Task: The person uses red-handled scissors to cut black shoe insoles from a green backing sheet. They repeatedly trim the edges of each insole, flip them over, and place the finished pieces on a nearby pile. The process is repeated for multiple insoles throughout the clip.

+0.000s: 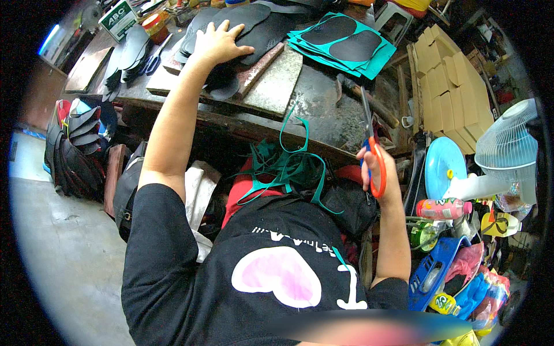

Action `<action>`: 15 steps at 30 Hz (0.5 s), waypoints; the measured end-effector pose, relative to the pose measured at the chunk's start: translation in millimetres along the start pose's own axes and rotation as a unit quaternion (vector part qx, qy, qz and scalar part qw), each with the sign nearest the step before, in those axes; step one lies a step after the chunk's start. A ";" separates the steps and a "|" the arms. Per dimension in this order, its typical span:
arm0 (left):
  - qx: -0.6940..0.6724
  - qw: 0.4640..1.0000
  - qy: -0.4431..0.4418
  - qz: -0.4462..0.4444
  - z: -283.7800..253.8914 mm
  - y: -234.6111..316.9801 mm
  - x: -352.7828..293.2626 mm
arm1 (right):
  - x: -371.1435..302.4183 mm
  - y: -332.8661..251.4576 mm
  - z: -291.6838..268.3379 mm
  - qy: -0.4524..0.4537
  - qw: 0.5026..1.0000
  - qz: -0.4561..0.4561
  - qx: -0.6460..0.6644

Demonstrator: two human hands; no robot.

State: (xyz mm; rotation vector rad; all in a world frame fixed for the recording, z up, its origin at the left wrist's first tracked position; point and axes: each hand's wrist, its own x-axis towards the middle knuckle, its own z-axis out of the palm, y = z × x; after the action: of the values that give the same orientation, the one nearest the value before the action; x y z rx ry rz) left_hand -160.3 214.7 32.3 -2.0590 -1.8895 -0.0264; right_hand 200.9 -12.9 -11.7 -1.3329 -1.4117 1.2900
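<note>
My left hand (222, 43) lies with fingers spread on a pile of black sole-shaped pieces (262, 26) at the far side of the workbench. In my right hand (390, 173), near the bench's front edge, is a pair of scissors (378, 170) with orange handles, the blades pointing away from me. Teal sheets (378, 64) with black sole shapes on them are stacked on the bench, beyond the scissors' tips. Thin teal cut-out scraps (294, 167) lie tangled over my lap, some hanging at the bench edge.
A pale slab (283, 86) and a wooden bar (261, 70) lie by the pile. Dark-handled scissors (153, 62) rest further left. At right are cardboard boxes (453, 95), a fan (505, 138), and a pink bottle (443, 209). Black pieces (75, 150) hang bundled at left.
</note>
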 end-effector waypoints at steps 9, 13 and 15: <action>-0.085 0.957 0.185 0.205 -32.2 101.7 27.5 | 43.9 -9.7 5.6 0.089 0.990 -0.051 0.099; -0.091 0.948 0.154 0.265 8.5 169.3 33.4 | 45.7 -5.9 13.7 0.109 0.982 -0.064 0.138; -0.150 0.948 0.057 0.274 24.2 179.2 39.5 | 41.3 -2.8 8.4 0.123 0.981 -0.065 0.132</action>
State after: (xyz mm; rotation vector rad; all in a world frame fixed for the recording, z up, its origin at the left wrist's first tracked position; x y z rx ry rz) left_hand 12.7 249.4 -23.6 -2.6553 -1.2489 -0.3048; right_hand 186.5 26.8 -14.3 -1.1562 -1.0961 1.1381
